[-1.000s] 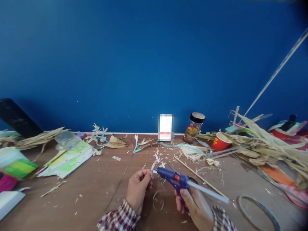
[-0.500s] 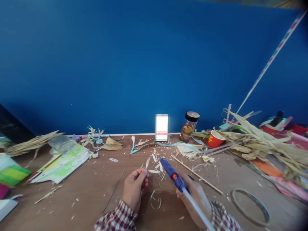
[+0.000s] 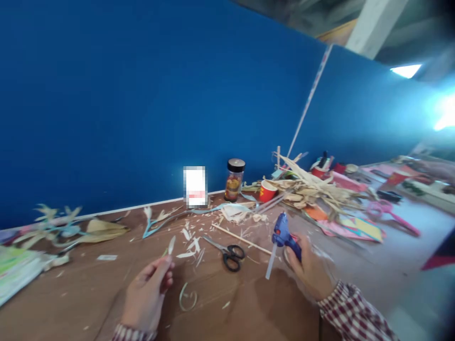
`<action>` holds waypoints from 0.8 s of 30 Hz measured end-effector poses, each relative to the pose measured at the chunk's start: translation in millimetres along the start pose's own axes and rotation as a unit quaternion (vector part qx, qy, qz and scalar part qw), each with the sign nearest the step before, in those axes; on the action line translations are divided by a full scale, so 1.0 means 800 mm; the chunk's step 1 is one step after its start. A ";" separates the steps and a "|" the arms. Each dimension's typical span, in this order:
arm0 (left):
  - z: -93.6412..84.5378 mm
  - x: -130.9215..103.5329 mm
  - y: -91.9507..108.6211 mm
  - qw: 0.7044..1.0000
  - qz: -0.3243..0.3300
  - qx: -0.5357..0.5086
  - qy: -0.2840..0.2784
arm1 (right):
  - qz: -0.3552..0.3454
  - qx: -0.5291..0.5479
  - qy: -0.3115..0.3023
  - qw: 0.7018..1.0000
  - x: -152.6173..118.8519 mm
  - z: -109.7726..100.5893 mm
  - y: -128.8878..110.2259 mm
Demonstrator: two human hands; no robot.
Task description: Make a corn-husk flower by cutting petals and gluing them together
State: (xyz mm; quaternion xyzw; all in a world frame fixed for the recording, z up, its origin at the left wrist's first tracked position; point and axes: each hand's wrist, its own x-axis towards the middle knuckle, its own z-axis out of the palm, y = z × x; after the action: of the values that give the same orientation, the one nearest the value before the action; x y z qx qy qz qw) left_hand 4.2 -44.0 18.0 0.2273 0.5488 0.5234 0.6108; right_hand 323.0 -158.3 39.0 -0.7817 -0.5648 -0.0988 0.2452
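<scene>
My left hand (image 3: 151, 289) pinches a small pale petal-like piece (image 3: 171, 245) upright between thumb and fingertips. My right hand (image 3: 311, 265) is wrapped round the handle of a blue glue gun (image 3: 281, 229), and a whitish glue stick (image 3: 271, 261) sticks out of its back end. Between the hands lie black-handled scissors (image 3: 231, 258), with several loose white slivers (image 3: 194, 245) left of them. A curled pale strip (image 3: 187, 297) rests on the brown table (image 3: 213, 312), right of my left hand. A thin stick (image 3: 245, 239) lies beyond the scissors.
Along the blue wall (image 3: 159, 94) stand a black-lidded jar (image 3: 233, 182) and a red paper cup (image 3: 268, 191). Dried husks (image 3: 313, 189) are heaped at the right, near pink scissors (image 3: 393, 215). Husk flowers (image 3: 67, 227) and a painted sheet (image 3: 21, 270) lie at the left.
The view has turned to the right. My right hand has moved the glue gun rightward, away from my left hand, and the black-handled scissors have come into sight. My left hand still pinches the pale piece.
</scene>
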 end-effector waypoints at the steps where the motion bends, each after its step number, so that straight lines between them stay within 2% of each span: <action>1: 0.000 0.002 0.000 1.000 -0.008 0.001 0.000 | 0.015 -0.041 -0.013 0.999 -0.004 -0.007 0.013; 3: 0.000 0.004 -0.001 1.000 -0.008 0.001 0.005 | 0.028 -0.111 -0.024 0.993 -0.013 -0.017 0.033; 6: 0.001 0.004 -0.001 1.000 -0.004 0.007 0.003 | 0.023 -0.142 -0.032 0.989 -0.023 -0.022 0.048; 15: 0.001 0.001 0.002 1.000 -0.018 0.006 0.007 | -0.019 -0.077 -0.084 0.993 -0.045 -0.014 0.065; 18: 0.001 0.001 0.001 1.000 -0.014 0.005 0.002 | -0.008 -0.083 -0.085 0.993 -0.038 -0.011 0.072; 24: 0.003 0.002 0.000 1.000 -0.005 0.007 0.000 | -0.018 -0.112 -0.073 0.991 -0.003 -0.002 0.089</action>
State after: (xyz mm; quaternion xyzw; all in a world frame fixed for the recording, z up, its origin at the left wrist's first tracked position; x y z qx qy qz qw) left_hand 6.3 -42.1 17.9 0.2293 0.5534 0.5166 0.6118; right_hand 388.9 -178.3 20.0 -0.7989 -0.5807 -0.1086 0.1125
